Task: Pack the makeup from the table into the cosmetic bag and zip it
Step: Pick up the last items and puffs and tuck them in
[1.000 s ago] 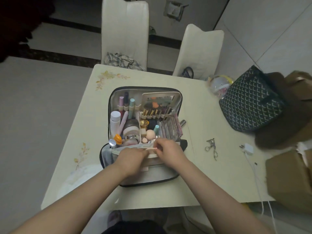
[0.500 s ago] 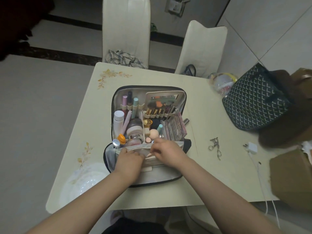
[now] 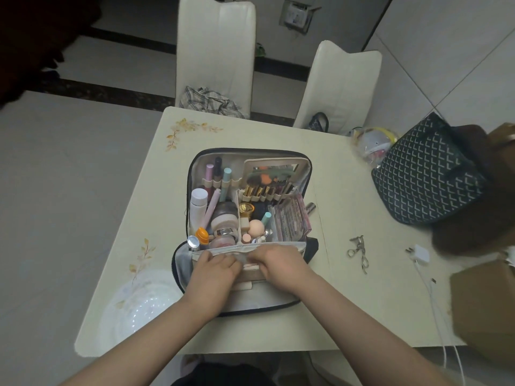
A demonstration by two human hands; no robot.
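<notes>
Table (image 3: 348,190): both hands (image 3: 214,271) curled, pinching cosmetic bag (image 3: 250,302) front pocket.

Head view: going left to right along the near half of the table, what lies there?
Clear plastic lid → open cosmetic bag, with the left hand and right hand at its near pocket → eyelash curler → white charger plug → brown cardboard box.

No legible text, labels or numbers
</notes>
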